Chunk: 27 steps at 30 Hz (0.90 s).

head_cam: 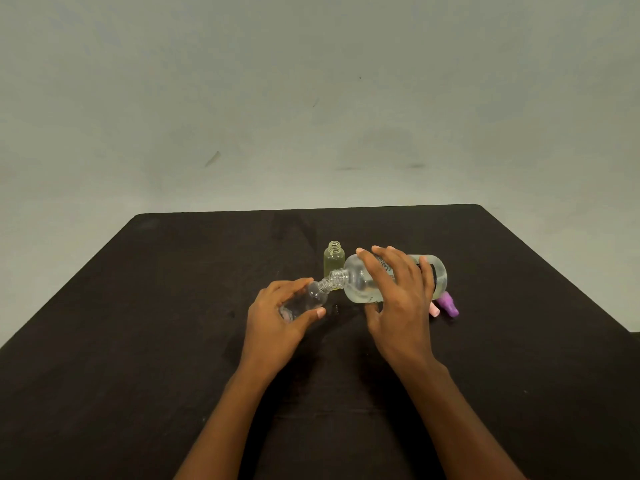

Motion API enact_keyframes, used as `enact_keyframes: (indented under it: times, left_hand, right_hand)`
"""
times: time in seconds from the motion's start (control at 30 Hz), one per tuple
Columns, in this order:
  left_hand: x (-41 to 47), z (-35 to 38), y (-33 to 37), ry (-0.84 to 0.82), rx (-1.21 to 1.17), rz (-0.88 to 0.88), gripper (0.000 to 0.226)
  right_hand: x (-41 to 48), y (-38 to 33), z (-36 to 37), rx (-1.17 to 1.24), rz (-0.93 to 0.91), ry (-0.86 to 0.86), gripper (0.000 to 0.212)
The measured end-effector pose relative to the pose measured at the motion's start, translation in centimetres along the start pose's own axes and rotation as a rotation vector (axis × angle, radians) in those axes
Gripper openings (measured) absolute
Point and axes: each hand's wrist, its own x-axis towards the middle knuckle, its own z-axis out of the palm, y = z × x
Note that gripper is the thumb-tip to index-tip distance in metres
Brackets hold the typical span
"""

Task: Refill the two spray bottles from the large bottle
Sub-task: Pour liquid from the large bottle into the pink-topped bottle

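Our right hand [398, 299] is gripping the rounded clear large bottle [356, 285], our left hand [277, 323] the small spray bottle [313, 296]. A matte black surface [138, 341] is meeting a pale wall [242, 98].

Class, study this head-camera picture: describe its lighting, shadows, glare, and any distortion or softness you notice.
Head view: lighting soft and even, shadows barely showing on the black table; head view: only small glints, no harsh glare, on the large bottle and the small clear bottle, whose outline fades against the dark surface; head view: wide-angle lens splays the table's sides; detail slightly soft throughout.
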Motion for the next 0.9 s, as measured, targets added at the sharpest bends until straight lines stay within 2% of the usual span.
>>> enact_keyframes:
  times: [0.9]
  left_hand:
    - [-0.17,0.2,0.02,-0.008,0.007,-0.009,0.048]
  right_hand:
    - [-0.03,-0.03,-0.14,-0.018,-0.007,0.023,0.087]
